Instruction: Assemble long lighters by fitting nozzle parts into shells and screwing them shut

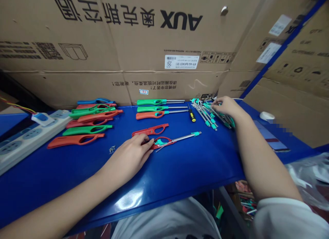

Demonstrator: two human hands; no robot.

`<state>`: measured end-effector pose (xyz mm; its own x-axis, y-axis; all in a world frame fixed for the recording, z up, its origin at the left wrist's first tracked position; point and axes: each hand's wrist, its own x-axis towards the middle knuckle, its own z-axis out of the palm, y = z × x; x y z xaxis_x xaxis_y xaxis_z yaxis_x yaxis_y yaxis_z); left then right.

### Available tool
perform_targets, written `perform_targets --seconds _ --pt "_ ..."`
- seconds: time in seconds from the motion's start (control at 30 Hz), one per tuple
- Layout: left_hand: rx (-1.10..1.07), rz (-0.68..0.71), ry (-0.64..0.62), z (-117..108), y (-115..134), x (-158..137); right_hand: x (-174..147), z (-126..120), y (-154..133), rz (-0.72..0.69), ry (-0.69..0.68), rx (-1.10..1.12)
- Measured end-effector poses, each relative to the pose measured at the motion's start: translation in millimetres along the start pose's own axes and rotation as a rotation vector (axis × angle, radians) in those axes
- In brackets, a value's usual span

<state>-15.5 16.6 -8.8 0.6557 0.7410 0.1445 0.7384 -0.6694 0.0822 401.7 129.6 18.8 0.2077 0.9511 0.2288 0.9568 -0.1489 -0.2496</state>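
Note:
My left hand (132, 155) is closed on the handle end of a red lighter shell (168, 140), which lies on the blue table. A metal tube (189, 136) with a teal tip and a thin white wire sits in that shell. Just behind it lies a separate red shell half (154, 129). At the right, my right hand (227, 107) reaches into a pile of metal lighter tubes (204, 115) with teal ends; its fingers are bent together at the pile, and what lies between them is hidden. A black and yellow screwdriver (192, 115) rests left of the pile.
Green and orange long lighters (151, 108) lie in a row at the back. More coloured shells (84, 129) are stacked at left beside a white power strip (31, 136). Small screws (112, 150) lie near my left hand. Cardboard walls (144, 60) close off the back. A phone (272, 138) lies at right.

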Motion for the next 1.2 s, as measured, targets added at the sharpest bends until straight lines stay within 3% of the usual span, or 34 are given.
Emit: perform_targets --seconds 0.3,0.67,0.87,0.97,1.03,1.13,1.2 --pt "0.09 -0.051 -0.044 -2.2 4.3 -2.0 1.5 8.8 -4.5 -0.01 0.106 -0.075" --pt "0.003 -0.053 -0.019 -1.1 -0.9 -5.4 5.9 37.6 -7.2 0.037 0.027 -0.127" --pt "-0.068 -0.061 -0.006 1.3 -2.2 -3.9 5.0 18.7 -11.0 -0.013 0.108 -0.097" --pt "-0.198 -0.077 0.023 -0.3 -2.9 -2.2 -6.8 3.9 -32.7 -0.097 0.18 -0.006" --pt "-0.327 -0.095 0.076 -3.8 -1.8 -0.5 -23.5 1.1 -59.3 -0.209 0.233 0.253" --pt "-0.574 -0.137 0.192 -9.0 2.3 3.5 -61.2 9.2 -108.5 -0.39 0.036 0.619" --pt "-0.769 -0.196 0.264 -10.0 5.2 6.5 -89.5 18.7 -138.0 -0.539 -0.043 0.744"
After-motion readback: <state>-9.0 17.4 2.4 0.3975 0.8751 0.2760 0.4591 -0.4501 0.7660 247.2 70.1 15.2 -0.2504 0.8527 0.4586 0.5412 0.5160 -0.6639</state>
